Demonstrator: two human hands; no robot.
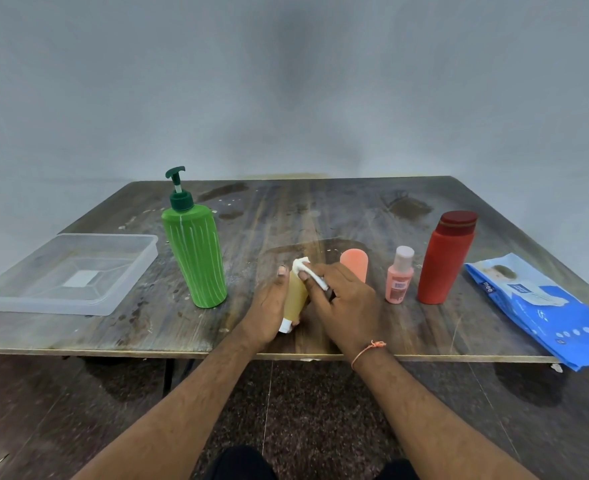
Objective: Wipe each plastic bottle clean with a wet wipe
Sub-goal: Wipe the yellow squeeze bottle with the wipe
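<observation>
Two hands (272, 306) (346, 299), five bottles (296, 296), one wipe (307, 270).

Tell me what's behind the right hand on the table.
Behind the right hand stands a peach-orange container; only its rounded top and upper body show. Its lower part and base are hidden by the hand, so what kind of container it is cannot be told.

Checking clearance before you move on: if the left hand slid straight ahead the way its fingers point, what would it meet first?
Probably nothing. The left hand grips the yellow bottle, fingers pointing away over bare table. The green bottle stands left of that line, though depth is hard to judge.
</observation>
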